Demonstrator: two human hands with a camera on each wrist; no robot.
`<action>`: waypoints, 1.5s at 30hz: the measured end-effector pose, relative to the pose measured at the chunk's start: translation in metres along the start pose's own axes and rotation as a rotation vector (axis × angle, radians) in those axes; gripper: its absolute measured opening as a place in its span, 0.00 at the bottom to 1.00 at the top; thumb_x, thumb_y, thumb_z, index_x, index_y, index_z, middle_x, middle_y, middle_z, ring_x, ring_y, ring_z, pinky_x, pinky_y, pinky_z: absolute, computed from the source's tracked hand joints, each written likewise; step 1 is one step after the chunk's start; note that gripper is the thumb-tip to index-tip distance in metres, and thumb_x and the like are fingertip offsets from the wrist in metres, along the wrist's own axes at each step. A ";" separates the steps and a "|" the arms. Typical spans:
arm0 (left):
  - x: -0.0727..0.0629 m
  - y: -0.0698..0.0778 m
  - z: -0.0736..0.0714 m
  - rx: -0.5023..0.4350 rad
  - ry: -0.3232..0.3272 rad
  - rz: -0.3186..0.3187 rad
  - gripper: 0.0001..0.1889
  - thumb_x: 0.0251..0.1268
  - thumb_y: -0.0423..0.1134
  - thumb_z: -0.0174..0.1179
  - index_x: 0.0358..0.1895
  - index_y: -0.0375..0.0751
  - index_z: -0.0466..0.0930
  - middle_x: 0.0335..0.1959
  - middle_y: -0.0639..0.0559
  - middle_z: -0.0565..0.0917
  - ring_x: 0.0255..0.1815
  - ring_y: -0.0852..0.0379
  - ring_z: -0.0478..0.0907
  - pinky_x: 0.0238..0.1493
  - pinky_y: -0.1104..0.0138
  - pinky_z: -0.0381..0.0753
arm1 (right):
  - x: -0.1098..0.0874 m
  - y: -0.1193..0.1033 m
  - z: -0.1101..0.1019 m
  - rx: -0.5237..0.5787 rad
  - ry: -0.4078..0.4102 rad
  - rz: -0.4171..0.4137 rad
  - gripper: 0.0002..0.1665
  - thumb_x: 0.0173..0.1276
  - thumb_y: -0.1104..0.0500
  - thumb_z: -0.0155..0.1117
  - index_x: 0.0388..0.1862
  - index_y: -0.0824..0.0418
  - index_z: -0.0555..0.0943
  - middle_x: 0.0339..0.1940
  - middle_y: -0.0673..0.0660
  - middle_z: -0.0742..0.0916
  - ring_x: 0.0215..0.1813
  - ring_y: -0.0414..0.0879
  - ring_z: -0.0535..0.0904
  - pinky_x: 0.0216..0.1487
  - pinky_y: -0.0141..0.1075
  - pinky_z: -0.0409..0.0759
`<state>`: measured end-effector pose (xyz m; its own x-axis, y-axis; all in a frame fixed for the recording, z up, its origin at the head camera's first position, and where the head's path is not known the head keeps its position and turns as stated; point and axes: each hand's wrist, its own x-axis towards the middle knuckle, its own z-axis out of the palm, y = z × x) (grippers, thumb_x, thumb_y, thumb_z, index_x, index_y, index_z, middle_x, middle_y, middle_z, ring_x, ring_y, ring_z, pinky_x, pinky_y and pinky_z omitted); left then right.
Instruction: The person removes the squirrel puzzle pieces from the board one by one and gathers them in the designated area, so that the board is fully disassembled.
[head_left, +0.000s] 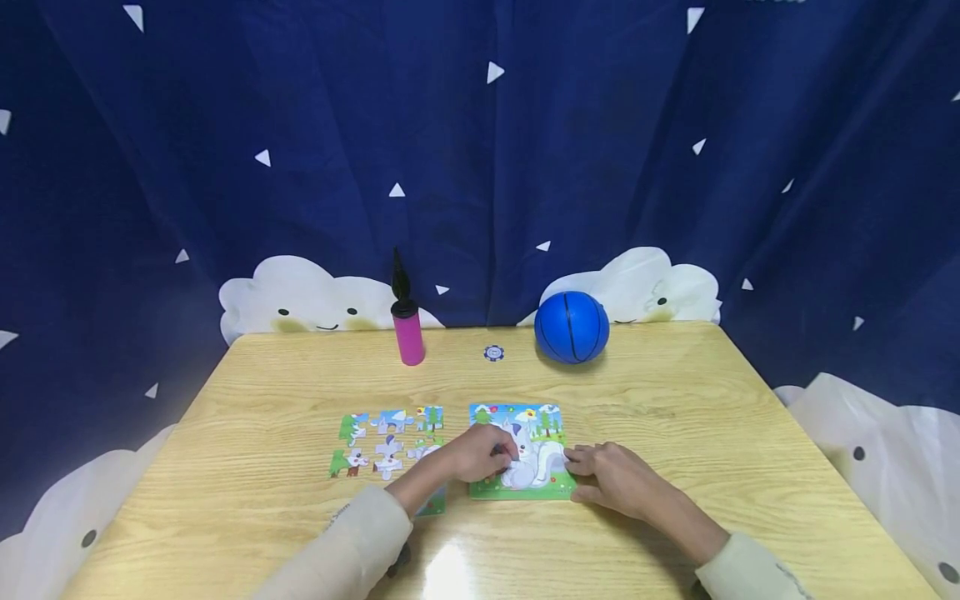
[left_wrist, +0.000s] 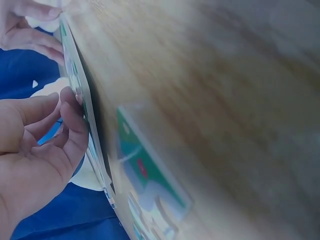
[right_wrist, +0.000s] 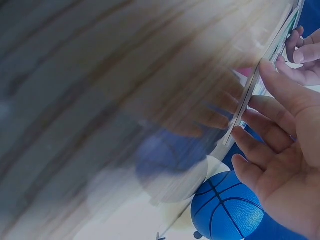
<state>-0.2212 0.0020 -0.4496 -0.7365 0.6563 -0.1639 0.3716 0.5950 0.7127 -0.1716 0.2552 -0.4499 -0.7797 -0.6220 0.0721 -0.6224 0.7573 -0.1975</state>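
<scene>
A puzzle board with a white squirrel picture lies flat on the table. My left hand reaches over its left half, fingers bent and fingertips at the picture's surface. In the left wrist view the thumb and index finger come close together; whether a puzzle piece is between them cannot be made out. The right hand rests against the board's right edge, thumb and relaxed fingertips touching it. Left of the board lie several loose puzzle pieces in rows, partly covered by the left forearm.
At the back of the wooden table a pink hand pump stands upright. A round blue-and-white chip lies right of it, then a blue ball. A dark blue curtain hangs behind the table.
</scene>
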 end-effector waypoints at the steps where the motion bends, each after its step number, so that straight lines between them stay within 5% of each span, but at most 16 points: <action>1: 0.000 0.000 0.000 0.021 0.001 0.004 0.08 0.67 0.32 0.54 0.42 0.36 0.82 0.28 0.50 0.80 0.21 0.65 0.73 0.30 0.75 0.75 | 0.000 0.000 0.000 0.000 -0.001 0.001 0.25 0.56 0.51 0.70 0.50 0.64 0.83 0.54 0.62 0.84 0.56 0.59 0.80 0.53 0.52 0.78; 7: 0.000 0.004 0.001 0.124 0.002 0.020 0.08 0.68 0.32 0.52 0.43 0.38 0.82 0.37 0.53 0.80 0.30 0.66 0.74 0.41 0.74 0.76 | 0.000 0.000 -0.001 -0.003 -0.007 0.007 0.25 0.57 0.51 0.70 0.50 0.64 0.83 0.54 0.61 0.84 0.56 0.58 0.80 0.54 0.52 0.77; 14: 0.000 0.005 0.005 0.176 0.005 0.014 0.06 0.70 0.32 0.50 0.40 0.42 0.78 0.36 0.56 0.77 0.36 0.64 0.72 0.41 0.73 0.74 | 0.000 -0.001 -0.002 0.007 -0.003 -0.004 0.25 0.57 0.52 0.70 0.50 0.65 0.83 0.54 0.62 0.84 0.56 0.58 0.81 0.53 0.52 0.78; 27: -0.001 0.002 0.002 -0.014 0.007 0.010 0.05 0.69 0.31 0.51 0.41 0.38 0.77 0.30 0.51 0.78 0.23 0.61 0.75 0.31 0.75 0.75 | 0.000 -0.001 0.000 -0.001 0.000 0.007 0.25 0.56 0.52 0.71 0.50 0.65 0.82 0.54 0.62 0.84 0.56 0.58 0.80 0.54 0.51 0.78; 32: 0.000 0.002 0.002 -0.020 0.037 0.041 0.04 0.68 0.31 0.53 0.37 0.38 0.77 0.30 0.48 0.80 0.21 0.64 0.73 0.28 0.75 0.75 | -0.001 -0.001 -0.001 -0.009 -0.004 0.008 0.25 0.56 0.52 0.71 0.50 0.65 0.83 0.54 0.62 0.84 0.56 0.58 0.80 0.55 0.52 0.77; 36: 0.001 0.004 0.003 -0.007 0.055 0.058 0.03 0.67 0.31 0.54 0.34 0.39 0.76 0.41 0.43 0.83 0.23 0.66 0.70 0.32 0.76 0.74 | -0.001 -0.003 -0.002 -0.001 -0.010 0.013 0.25 0.57 0.52 0.70 0.50 0.65 0.82 0.54 0.62 0.84 0.57 0.59 0.80 0.55 0.53 0.77; 41: -0.001 0.006 0.003 -0.015 0.055 0.038 0.03 0.66 0.30 0.54 0.34 0.41 0.76 0.33 0.48 0.80 0.26 0.66 0.69 0.32 0.76 0.73 | 0.000 -0.003 -0.002 0.002 -0.011 0.006 0.25 0.57 0.52 0.70 0.50 0.65 0.82 0.54 0.62 0.84 0.57 0.59 0.80 0.55 0.53 0.77; 45: -0.004 0.007 0.000 -0.069 0.054 0.033 0.04 0.66 0.30 0.54 0.33 0.41 0.75 0.38 0.46 0.81 0.24 0.63 0.73 0.29 0.75 0.75 | -0.001 -0.002 -0.002 -0.005 -0.015 0.006 0.25 0.57 0.51 0.70 0.51 0.65 0.82 0.54 0.61 0.84 0.57 0.58 0.80 0.55 0.52 0.77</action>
<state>-0.2160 0.0035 -0.4438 -0.7547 0.6478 -0.1043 0.3576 0.5394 0.7624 -0.1696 0.2541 -0.4479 -0.7822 -0.6205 0.0561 -0.6183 0.7620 -0.1926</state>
